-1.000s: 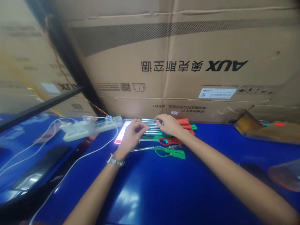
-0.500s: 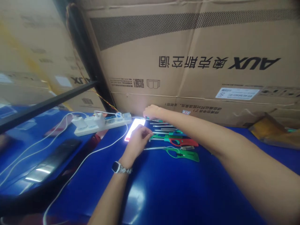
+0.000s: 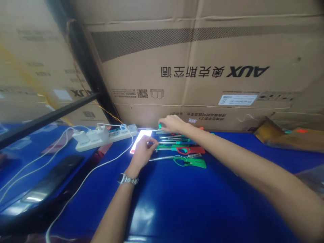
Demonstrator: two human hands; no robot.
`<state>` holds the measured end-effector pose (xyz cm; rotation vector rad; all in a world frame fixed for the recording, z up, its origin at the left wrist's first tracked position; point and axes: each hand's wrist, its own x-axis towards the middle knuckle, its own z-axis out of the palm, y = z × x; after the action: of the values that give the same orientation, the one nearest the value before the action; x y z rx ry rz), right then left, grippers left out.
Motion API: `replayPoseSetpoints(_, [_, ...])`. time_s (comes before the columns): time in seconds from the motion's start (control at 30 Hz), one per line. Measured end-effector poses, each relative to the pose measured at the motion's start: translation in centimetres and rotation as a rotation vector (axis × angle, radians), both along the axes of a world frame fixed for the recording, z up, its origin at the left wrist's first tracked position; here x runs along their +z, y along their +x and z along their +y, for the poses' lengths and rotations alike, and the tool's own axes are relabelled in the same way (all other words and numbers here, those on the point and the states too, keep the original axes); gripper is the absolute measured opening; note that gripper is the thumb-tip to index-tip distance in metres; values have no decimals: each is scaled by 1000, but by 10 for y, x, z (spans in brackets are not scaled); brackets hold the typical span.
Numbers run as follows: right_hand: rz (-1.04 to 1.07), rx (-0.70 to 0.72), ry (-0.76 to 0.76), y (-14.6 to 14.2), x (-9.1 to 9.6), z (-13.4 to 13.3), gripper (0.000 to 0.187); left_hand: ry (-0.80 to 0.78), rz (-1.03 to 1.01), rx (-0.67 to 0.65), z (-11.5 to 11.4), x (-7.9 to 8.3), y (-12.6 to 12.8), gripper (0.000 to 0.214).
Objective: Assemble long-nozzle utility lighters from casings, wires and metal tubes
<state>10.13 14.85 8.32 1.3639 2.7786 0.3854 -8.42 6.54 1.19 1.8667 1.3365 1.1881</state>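
Head view: two bare hands are busy at a row of long-necked lighters (image 3: 174, 148) on the blue bench (image 3: 202, 202).
Right hand: here's the change! A second ago it lay over the metal shafts (image 3: 174, 137); now the right hand (image 3: 174, 124) is on the far side, close to the cardboard box (image 3: 215, 50).
Right fingers: bent and drawn in narrow, with a green piece (image 3: 160, 126) showing right at the tips; whether it is gripped, I can't tell.
Left hand: barely shifting, the left hand (image 3: 143, 152) covers part of the lit phone (image 3: 144, 135), thumb and finger in a narrow pinch at the left ends of the shafts; anything between them is too blurred to call.
Near side: the red lighter (image 3: 196, 150) and the green lighter (image 3: 198, 162) keep their places, shafts pointing left, handles right.
Far handles: mostly behind the right forearm now, just a scrap of orange peeking past.
What it means: the action looks to be at the far edge of the row, the left hand seemingly minding the shaft ends, the nearest lighters left alone.
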Motion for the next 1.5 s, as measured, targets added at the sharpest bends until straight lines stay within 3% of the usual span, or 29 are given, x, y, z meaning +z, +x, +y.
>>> replayPoseSetpoints(0.1, [207,-87,-86,26,-15,-34,32,17,-31,-22,2,-1,1,21])
replayPoseSetpoints(0.23, [255,-126,-167,41,-33,-62,29,-30,-75,-52,0,-5,7,29])
replayPoseSetpoints(0.4, [444,-187,-187,53,-36,-83,47,-33,-142,-79,-6,-7,17,33])
replayPoseSetpoints(0.53, [688,-245,-202,81,-39,-119,30,-69,-222,-109,-13,-3,29,35])
replayPoseSetpoints(0.63, [707,-304,-195,99,-45,-147,20,-107,-261,-157,-16,0,41,36])
replayPoseSetpoints(0.73, [673,-270,-137,106,-51,-164,18,-116,-235,-204,-17,2,54,34])
replayPoseSetpoints(0.93, [722,-167,-102,99,-67,-167,22,-109,-240,-261,-25,3,75,31])
replayPoseSetpoints(1.27, [1084,-113,-59,82,-80,-157,14,-335,-493,-244,-44,-9,91,44])
replayPoseSetpoints(1.37, [1128,-56,-162,82,-78,-149,15,-336,-463,-277,-42,-6,87,40])
replayPoseSetpoints(1.5, [1178,-54,-392,83,-77,-144,24,-195,-285,-354,-41,2,74,29])
